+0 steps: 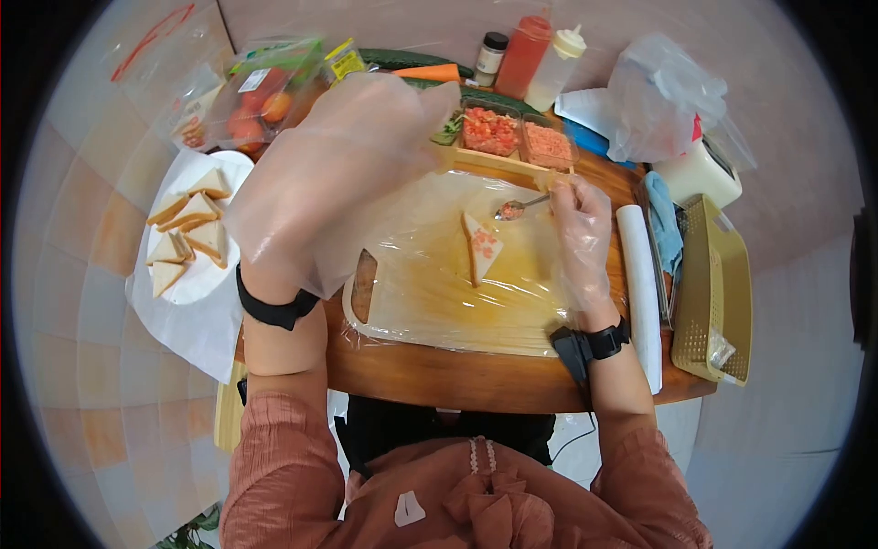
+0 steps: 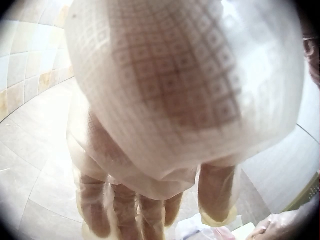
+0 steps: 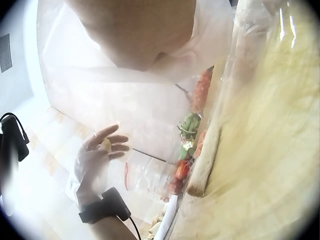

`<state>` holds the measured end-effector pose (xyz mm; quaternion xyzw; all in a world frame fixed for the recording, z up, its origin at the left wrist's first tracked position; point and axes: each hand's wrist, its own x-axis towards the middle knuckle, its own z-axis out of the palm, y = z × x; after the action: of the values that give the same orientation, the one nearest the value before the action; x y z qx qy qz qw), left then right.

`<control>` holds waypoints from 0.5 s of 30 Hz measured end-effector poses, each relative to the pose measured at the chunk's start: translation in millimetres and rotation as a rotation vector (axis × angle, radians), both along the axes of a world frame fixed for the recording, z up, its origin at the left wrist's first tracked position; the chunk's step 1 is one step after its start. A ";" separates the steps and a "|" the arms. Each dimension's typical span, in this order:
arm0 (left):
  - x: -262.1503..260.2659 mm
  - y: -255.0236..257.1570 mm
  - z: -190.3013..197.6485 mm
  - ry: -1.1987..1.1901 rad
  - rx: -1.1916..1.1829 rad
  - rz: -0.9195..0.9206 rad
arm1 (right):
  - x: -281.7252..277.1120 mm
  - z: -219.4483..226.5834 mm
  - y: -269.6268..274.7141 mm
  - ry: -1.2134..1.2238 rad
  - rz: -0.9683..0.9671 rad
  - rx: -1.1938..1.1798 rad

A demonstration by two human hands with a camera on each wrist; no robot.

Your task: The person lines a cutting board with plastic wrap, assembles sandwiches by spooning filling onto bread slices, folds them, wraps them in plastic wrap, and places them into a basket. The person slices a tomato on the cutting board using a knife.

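Observation:
My right hand [image 1: 583, 224], in a clear plastic glove, holds a metal spoon [image 1: 530, 203] by its handle over the board. Chopped pinkish-orange bits [image 1: 509, 211] sit in the spoon's bowl. Left of it, a triangle of white bread [image 1: 477, 261] with similar bits on top lies on the plastic-wrapped cutting board [image 1: 412, 306]. My gloved left hand [image 1: 338, 165] is raised above the board's left side and holds nothing; its fingers [image 3: 119, 140] are spread in the right wrist view. The glove hangs loosely and hides part of the table behind it.
More bread triangles [image 1: 206, 240] rest on a white plate [image 1: 219, 288] at left. Behind the board stand containers of chopped red pieces [image 1: 491, 133] and pinkish bits [image 1: 549, 146], cucumbers [image 1: 412, 59], sauce bottles [image 1: 524, 57] and bagged tomatoes [image 1: 265, 110]. A white roll [image 1: 638, 297] and a basket [image 1: 713, 293] are at right.

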<state>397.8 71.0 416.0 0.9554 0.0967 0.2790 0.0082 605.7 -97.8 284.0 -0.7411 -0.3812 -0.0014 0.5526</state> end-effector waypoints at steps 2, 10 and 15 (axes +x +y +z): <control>1.5 4.5 -2.3 -0.008 0.002 -0.031 | -0.3 -2.1 0.9 0.023 -0.040 -0.034; -1.2 -1.9 5.1 0.150 -0.122 0.077 | 3.2 -8.0 2.9 0.148 -0.021 -0.116; -0.9 -3.8 4.3 0.140 -0.125 0.091 | 3.4 -7.8 3.8 0.119 -0.008 -0.113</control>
<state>396.9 67.3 420.3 0.9648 0.1572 0.2053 0.0482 609.1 -94.0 276.1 -0.7715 -0.3443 0.0620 0.5314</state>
